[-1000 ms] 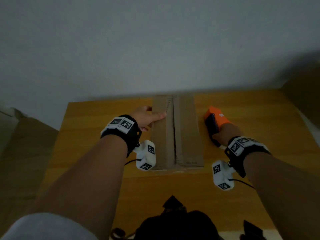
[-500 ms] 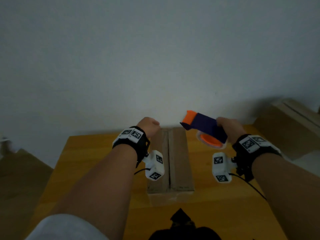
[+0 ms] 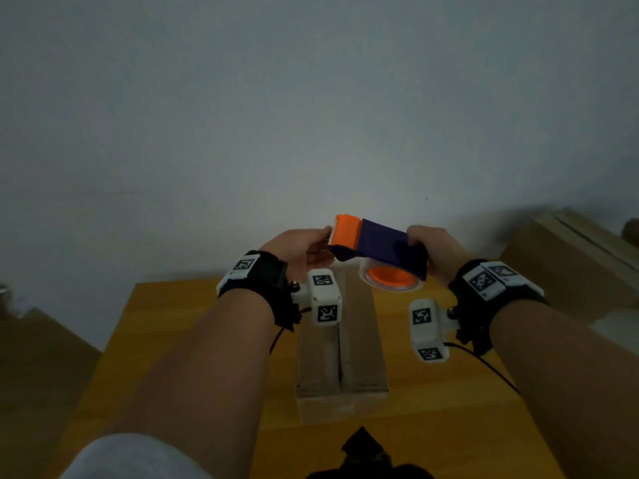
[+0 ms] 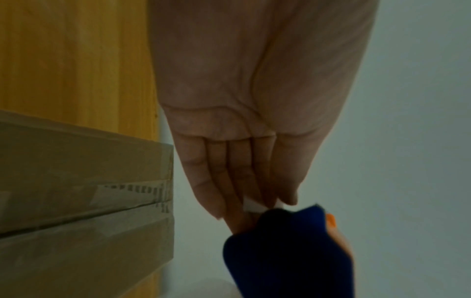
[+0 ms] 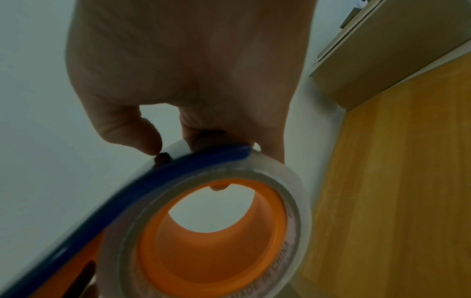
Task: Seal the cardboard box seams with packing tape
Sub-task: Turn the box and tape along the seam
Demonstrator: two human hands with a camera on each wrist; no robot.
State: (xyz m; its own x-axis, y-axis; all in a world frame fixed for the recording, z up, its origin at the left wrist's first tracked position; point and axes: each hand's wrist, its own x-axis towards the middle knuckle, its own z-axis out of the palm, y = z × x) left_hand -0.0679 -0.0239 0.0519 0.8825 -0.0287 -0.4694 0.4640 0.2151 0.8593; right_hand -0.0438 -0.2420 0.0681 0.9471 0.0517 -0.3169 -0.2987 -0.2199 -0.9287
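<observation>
Dispenser (image 3: 377,250) up in the air over the far end of the box (image 3: 340,361), box flat on the table (image 3: 193,326), centre seam facing up, no fresh strip on it that I can see. Right hand (image 3: 430,252) wrapped round the blue body at the roll end, firm grip. Left hand (image 3: 301,250) at the orange cutter end, fingers (image 4: 237,181) nearly straight, tips pinching what looks like the loose tape end, a small pale tab (image 4: 252,205) in the wrist view.

Handling, my read: dispenser's light, rigid plastic, easy one-handed by the body. Tape (image 5: 293,181) itself thin, clear, sticky, prob folds onto itself if slack, so keep it taut. Stay off the toothed edge. Box looks stiff but light, may slide w/o a hand on it.

Both forearms raised, wrists level, hands facing each other.
</observation>
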